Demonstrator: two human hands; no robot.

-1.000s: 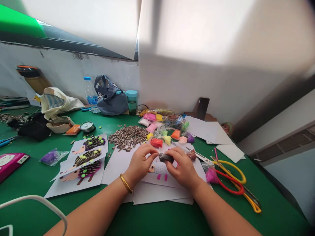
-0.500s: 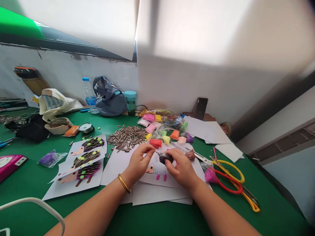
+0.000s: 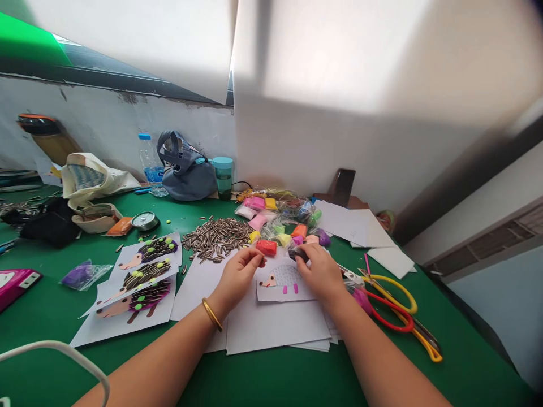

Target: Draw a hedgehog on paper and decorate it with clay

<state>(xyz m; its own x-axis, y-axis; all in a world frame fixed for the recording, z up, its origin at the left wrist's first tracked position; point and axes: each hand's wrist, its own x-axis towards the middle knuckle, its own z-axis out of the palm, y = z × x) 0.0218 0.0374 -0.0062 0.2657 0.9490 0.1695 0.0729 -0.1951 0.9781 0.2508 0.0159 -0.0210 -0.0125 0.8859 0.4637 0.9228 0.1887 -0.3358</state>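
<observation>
My left hand (image 3: 238,276) is closed in a pinch above the white paper, and a tiny dark bit shows at its fingertips, too small to name. In my right hand (image 3: 321,272) is a lump of black clay (image 3: 296,252), partly hidden by the fingers. Between and below the hands lies a hedgehog picture (image 3: 285,278) with a peach face, a pale patterned body and pink feet. It rests on a stack of white paper (image 3: 275,328). A red clay packet (image 3: 266,247) sits just beyond my left fingertips.
Sunflower seeds (image 3: 218,236) are heaped behind the paper, beside several coloured clay packets (image 3: 299,230). Finished hedgehog cards (image 3: 144,299) lie at left. Scissors with red and yellow handles (image 3: 394,316) lie right of my right hand. A white cable (image 3: 63,347) crosses the lower left.
My hands have moved apart, and the black clay has gone slightly up and away in my right hand. The hedgehog picture now shows more fully between them.
</observation>
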